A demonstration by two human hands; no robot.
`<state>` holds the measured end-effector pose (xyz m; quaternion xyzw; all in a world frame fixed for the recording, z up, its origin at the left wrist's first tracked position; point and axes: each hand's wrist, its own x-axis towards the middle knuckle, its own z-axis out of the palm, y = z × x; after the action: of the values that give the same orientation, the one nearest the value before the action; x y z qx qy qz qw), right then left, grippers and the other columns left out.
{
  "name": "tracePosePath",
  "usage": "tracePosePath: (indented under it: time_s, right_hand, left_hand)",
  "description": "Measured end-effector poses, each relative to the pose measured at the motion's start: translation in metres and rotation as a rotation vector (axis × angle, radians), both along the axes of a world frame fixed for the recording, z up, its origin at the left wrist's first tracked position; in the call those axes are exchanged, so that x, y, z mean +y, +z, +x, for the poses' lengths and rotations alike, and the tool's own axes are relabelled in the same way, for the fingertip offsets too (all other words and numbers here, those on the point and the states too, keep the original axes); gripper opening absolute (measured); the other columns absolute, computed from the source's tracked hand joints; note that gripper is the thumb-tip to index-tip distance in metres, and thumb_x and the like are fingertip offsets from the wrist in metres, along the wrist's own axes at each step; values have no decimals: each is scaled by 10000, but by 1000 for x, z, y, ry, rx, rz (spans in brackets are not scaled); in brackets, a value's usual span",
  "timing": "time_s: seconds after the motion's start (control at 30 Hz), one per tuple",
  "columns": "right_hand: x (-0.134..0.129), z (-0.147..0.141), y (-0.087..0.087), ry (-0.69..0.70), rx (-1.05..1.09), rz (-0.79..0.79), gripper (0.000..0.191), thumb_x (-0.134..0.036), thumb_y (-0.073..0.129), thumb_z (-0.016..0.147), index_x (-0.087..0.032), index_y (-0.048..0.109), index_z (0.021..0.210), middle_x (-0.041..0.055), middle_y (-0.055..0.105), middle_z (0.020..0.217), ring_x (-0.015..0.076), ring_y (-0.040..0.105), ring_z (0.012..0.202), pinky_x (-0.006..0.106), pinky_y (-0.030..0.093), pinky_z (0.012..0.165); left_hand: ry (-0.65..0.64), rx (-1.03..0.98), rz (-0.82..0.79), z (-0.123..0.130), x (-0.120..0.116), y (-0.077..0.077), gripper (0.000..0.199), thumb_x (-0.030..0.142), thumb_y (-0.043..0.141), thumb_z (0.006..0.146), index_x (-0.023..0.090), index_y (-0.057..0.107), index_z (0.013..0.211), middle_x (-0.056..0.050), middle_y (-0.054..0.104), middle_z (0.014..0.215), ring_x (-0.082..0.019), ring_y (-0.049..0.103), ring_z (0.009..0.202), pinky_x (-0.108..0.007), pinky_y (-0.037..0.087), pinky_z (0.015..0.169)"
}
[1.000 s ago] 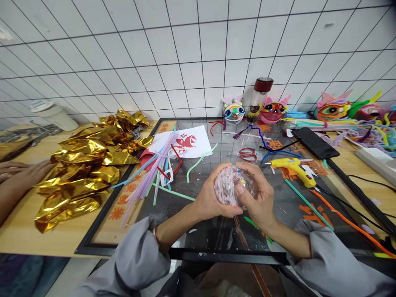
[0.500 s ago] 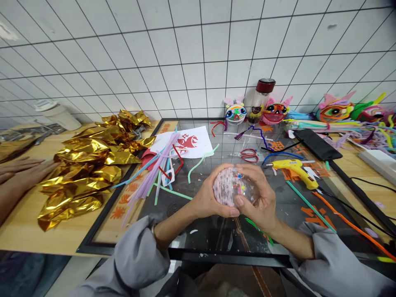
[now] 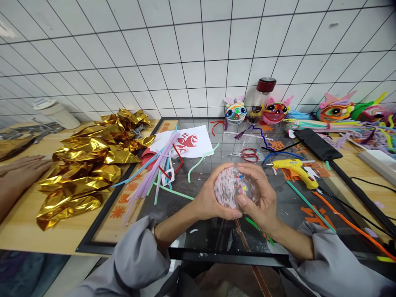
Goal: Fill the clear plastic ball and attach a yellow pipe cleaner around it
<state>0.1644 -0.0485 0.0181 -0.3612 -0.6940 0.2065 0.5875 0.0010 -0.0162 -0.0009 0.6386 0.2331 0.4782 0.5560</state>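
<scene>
A round clear ball (image 3: 230, 187), pink and fuzzy on its left part, with small coloured bits inside its clear right part, is held over the dark glass panel. My left hand (image 3: 208, 200) wraps round its left side, thumb underneath. On the right side my right hand (image 3: 262, 198) grips it, fingers over the top and thumb on the front. Behind the hands lie red-handled scissors (image 3: 249, 155). A yellow glue gun (image 3: 295, 171) rests to the right, and lilac pipe cleaners (image 3: 151, 175) are spread to the left.
Crumpled gold foil (image 3: 89, 152) covers much of the left side, beside another person's hand (image 3: 24, 169). A lidded bottle (image 3: 260, 101) and decorated lion-like heads (image 3: 235, 112) stand by the tiled wall. A black pouch (image 3: 318, 144) and orange pipe cleaner (image 3: 355, 225) are at right.
The ball has turned slightly between my hands, which keep hold of it in nearly the same place. At the far left, the other person's hands have shifted a little.
</scene>
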Motion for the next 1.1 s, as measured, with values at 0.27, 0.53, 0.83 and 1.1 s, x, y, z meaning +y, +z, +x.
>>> tracePosePath:
  time_s: [0.27, 0.53, 0.83, 1.1]
  right_hand:
    - [5, 3, -1, 38, -47, 4, 531, -488, 620, 894, -285, 516, 1373, 103, 529, 1316, 298, 487, 1270, 498, 426, 1082]
    - [5, 4, -3, 83, -78, -77, 557, -509, 583, 920, -305, 454, 1423, 90, 493, 1341, 285, 479, 1283, 483, 420, 1106]
    - [6, 7, 4, 80, -245, -36, 703, -391, 629, 895, -246, 326, 1512, 146, 404, 1505, 328, 386, 1414, 544, 368, 1159]
    - [2, 11, 15, -165, -208, 95, 43, -188, 570, 890, -224, 580, 912, 7, 582, 754, 171, 567, 696, 322, 481, 651]
  left_hand:
    - [106, 102, 175, -4, 0, 4, 985, 385, 926, 514, 219, 456, 1364, -117, 592, 1327, -307, 616, 1191, -465, 512, 1047]
    - [239, 170, 505, -8, 9, 0, 960, 403, 893, 576, 260, 436, 1408, -108, 588, 1310, -303, 612, 1192, -486, 500, 1051]
    - [423, 350, 963, -21, 24, 3, 877, 505, 821, 709, 238, 406, 1434, -188, 530, 1360, -340, 557, 1272, -508, 513, 1015]
    - [605, 540, 1136, -34, 28, 12, 879, 343, 850, 702, 290, 365, 1433, -181, 483, 1403, -336, 545, 1280, -511, 500, 1021]
